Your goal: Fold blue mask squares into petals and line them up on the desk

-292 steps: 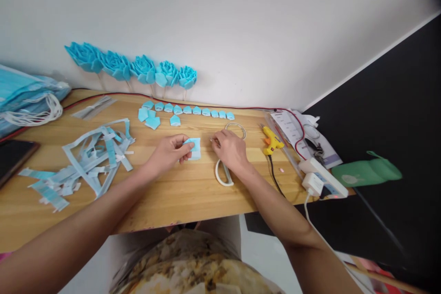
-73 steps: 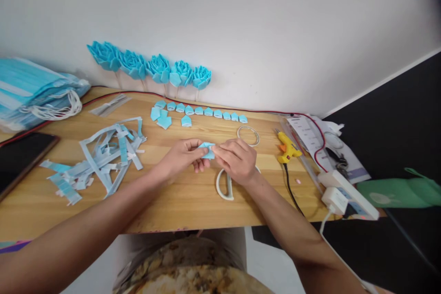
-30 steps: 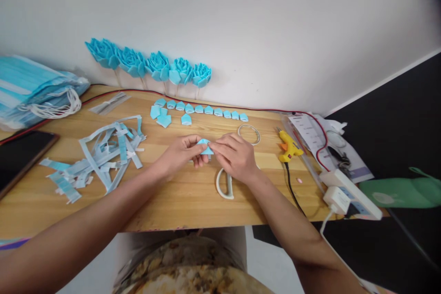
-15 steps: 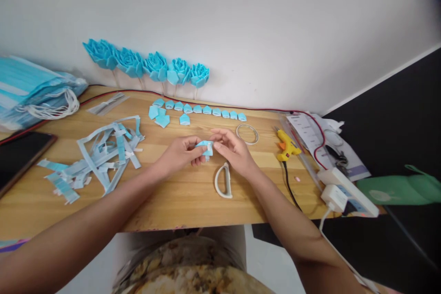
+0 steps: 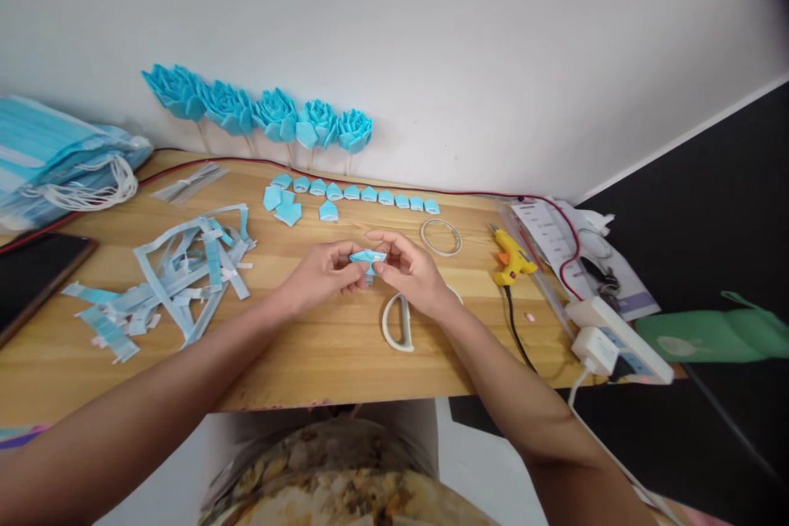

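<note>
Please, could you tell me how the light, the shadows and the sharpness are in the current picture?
Head view: soft, fairly even light, with faint shadows on the wall near the flowers; head view, right side: the bottle looks soft and stretched, and the top corner is dark; head view, centre: the blue piece in the left hand is too small to read its folds.

Craft desk (image 5: pixel 314 366) — glue gun (image 5: pixel 515 257), blue flowers (image 5: pixel 275 114)
</note>
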`<action>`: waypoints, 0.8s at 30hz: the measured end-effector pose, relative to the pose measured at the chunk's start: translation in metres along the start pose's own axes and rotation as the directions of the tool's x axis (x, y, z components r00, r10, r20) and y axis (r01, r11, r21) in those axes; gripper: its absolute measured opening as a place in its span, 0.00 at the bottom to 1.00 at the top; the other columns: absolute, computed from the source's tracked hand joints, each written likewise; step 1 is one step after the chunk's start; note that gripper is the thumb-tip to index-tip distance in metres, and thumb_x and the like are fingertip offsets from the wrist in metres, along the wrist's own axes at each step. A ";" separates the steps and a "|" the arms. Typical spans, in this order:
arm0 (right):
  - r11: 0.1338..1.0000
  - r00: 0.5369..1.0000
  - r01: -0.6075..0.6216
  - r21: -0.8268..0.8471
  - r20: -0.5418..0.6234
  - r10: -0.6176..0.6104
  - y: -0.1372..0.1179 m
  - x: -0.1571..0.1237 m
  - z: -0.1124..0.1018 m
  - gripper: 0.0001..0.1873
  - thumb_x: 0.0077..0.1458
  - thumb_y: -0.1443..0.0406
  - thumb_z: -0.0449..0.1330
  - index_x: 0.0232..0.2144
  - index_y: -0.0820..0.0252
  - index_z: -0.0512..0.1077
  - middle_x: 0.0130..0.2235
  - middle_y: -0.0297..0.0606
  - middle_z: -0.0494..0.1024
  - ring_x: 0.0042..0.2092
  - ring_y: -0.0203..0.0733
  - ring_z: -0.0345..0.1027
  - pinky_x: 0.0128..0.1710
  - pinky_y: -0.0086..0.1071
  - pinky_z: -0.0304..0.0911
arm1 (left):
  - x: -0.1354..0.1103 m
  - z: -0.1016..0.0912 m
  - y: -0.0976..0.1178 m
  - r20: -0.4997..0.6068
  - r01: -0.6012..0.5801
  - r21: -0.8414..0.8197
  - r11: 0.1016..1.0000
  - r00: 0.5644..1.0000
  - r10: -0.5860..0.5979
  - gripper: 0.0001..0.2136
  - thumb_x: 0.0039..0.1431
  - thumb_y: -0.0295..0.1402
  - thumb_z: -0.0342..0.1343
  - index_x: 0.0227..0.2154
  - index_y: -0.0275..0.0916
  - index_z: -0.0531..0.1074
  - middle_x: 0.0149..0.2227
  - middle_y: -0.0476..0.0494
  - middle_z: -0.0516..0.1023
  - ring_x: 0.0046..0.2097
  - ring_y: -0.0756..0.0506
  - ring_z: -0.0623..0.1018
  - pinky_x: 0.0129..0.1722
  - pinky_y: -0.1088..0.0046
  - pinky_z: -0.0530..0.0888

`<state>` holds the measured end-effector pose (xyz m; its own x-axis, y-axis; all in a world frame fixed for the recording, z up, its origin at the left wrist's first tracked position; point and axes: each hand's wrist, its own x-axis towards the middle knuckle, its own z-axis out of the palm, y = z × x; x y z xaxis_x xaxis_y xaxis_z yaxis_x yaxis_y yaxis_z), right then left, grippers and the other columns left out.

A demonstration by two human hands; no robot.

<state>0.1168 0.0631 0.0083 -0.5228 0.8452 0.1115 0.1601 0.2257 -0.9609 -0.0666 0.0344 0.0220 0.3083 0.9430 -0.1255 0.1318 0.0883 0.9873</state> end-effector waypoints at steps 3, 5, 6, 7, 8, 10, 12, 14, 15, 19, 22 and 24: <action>0.999 1.000 -0.019 0.032 0.002 0.019 -0.003 0.000 -0.001 0.20 0.56 0.62 0.57 0.51 0.55 0.66 0.36 0.35 0.72 0.37 0.36 0.67 0.39 0.32 0.64 | 0.001 0.000 -0.002 -0.024 0.007 0.018 1.000 1.000 -0.007 0.10 0.50 0.39 0.55 0.29 0.37 0.68 0.22 0.52 0.70 0.24 0.52 0.68 0.25 0.77 0.65; 0.999 1.000 -0.020 0.047 -0.007 0.021 -0.005 0.000 -0.003 0.19 0.57 0.61 0.56 0.51 0.55 0.67 0.36 0.35 0.73 0.38 0.36 0.67 0.40 0.32 0.64 | 0.001 0.001 -0.004 -0.031 -0.002 0.047 0.999 1.000 0.004 0.10 0.51 0.39 0.54 0.28 0.37 0.68 0.22 0.52 0.70 0.24 0.52 0.68 0.25 0.77 0.65; 0.999 1.000 -0.016 0.047 -0.010 0.016 -0.006 0.000 -0.004 0.19 0.57 0.61 0.57 0.51 0.55 0.67 0.36 0.35 0.73 0.38 0.36 0.68 0.41 0.32 0.64 | 0.001 0.001 -0.004 -0.030 -0.014 0.064 0.998 0.999 0.016 0.10 0.51 0.39 0.54 0.28 0.37 0.68 0.22 0.52 0.69 0.24 0.52 0.68 0.25 0.77 0.64; 0.999 1.000 -0.008 0.037 -0.009 0.009 -0.006 0.000 -0.005 0.19 0.57 0.61 0.57 0.51 0.55 0.68 0.36 0.35 0.73 0.38 0.36 0.68 0.41 0.32 0.64 | 0.001 0.002 -0.004 -0.026 -0.028 0.082 0.996 0.999 0.030 0.09 0.51 0.39 0.53 0.27 0.37 0.68 0.22 0.53 0.69 0.24 0.52 0.67 0.26 0.77 0.64; 1.000 1.000 0.002 0.019 -0.011 -0.002 -0.006 0.000 -0.005 0.19 0.56 0.61 0.58 0.50 0.55 0.68 0.36 0.35 0.73 0.38 0.36 0.67 0.41 0.32 0.64 | 0.000 0.002 -0.004 -0.020 -0.040 0.097 0.994 0.999 0.042 0.09 0.52 0.39 0.53 0.27 0.37 0.68 0.22 0.53 0.68 0.24 0.52 0.67 0.25 0.77 0.63; 0.999 0.999 0.025 -0.035 -0.027 -0.026 -0.004 0.000 -0.005 0.19 0.54 0.62 0.60 0.49 0.55 0.69 0.35 0.34 0.72 0.36 0.35 0.67 0.39 0.31 0.64 | 0.000 0.003 -0.003 -0.010 -0.059 0.115 0.992 0.998 0.060 0.09 0.52 0.38 0.53 0.26 0.37 0.68 0.21 0.54 0.66 0.24 0.53 0.66 0.25 0.77 0.62; 0.997 0.998 0.036 -0.072 -0.048 -0.039 -0.002 0.000 -0.005 0.18 0.53 0.64 0.60 0.48 0.56 0.70 0.33 0.33 0.71 0.35 0.34 0.66 0.38 0.30 0.64 | 0.000 0.002 -0.002 -0.021 -0.069 0.116 0.991 0.997 0.072 0.09 0.51 0.38 0.53 0.25 0.37 0.67 0.21 0.54 0.66 0.24 0.53 0.65 0.24 0.77 0.61; 0.997 0.998 0.032 -0.073 -0.058 -0.036 0.000 0.001 -0.004 0.18 0.53 0.64 0.59 0.48 0.56 0.70 0.32 0.32 0.70 0.34 0.34 0.65 0.36 0.30 0.63 | 0.001 0.001 0.000 -0.048 -0.077 0.106 0.991 0.995 0.082 0.10 0.51 0.39 0.53 0.24 0.37 0.66 0.21 0.54 0.65 0.24 0.53 0.64 0.24 0.77 0.61; 0.997 0.998 0.030 -0.067 -0.055 -0.034 0.000 0.001 -0.004 0.19 0.53 0.65 0.59 0.49 0.55 0.70 0.32 0.32 0.70 0.33 0.34 0.65 0.35 0.29 0.63 | 0.001 0.000 0.001 -0.065 -0.080 0.099 0.992 0.994 0.087 0.10 0.51 0.40 0.53 0.24 0.38 0.66 0.21 0.54 0.65 0.24 0.53 0.64 0.24 0.77 0.61; 0.996 0.997 0.047 -0.072 -0.063 -0.052 -0.001 0.001 -0.003 0.20 0.53 0.66 0.59 0.50 0.55 0.69 0.31 0.31 0.69 0.32 0.33 0.65 0.34 0.29 0.62 | 0.001 -0.001 0.002 -0.118 -0.093 0.077 0.993 0.988 0.101 0.12 0.53 0.41 0.52 0.23 0.38 0.65 0.21 0.54 0.64 0.23 0.53 0.63 0.24 0.76 0.60; 0.992 0.991 0.076 -0.104 -0.099 -0.087 -0.002 0.001 -0.003 0.20 0.53 0.66 0.59 0.50 0.55 0.69 0.30 0.30 0.70 0.32 0.33 0.65 0.35 0.29 0.62 | 0.001 0.000 0.000 -0.095 -0.085 0.090 0.992 0.991 0.093 0.13 0.53 0.43 0.53 0.24 0.38 0.65 0.21 0.54 0.64 0.24 0.53 0.63 0.24 0.76 0.60; 0.989 0.990 0.083 -0.118 -0.108 -0.096 -0.002 0.000 -0.004 0.20 0.53 0.66 0.59 0.50 0.55 0.69 0.30 0.31 0.70 0.32 0.34 0.65 0.36 0.30 0.62 | 0.001 0.001 -0.001 -0.087 -0.080 0.102 0.992 0.992 0.089 0.13 0.52 0.43 0.55 0.24 0.37 0.66 0.22 0.54 0.63 0.25 0.53 0.62 0.24 0.76 0.59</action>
<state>0.1194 0.0649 0.0111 -0.4421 0.8670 0.2298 0.2142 0.3509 -0.9116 -0.0655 0.0348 0.0209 0.2354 0.9715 -0.0278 0.2018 -0.0208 0.9792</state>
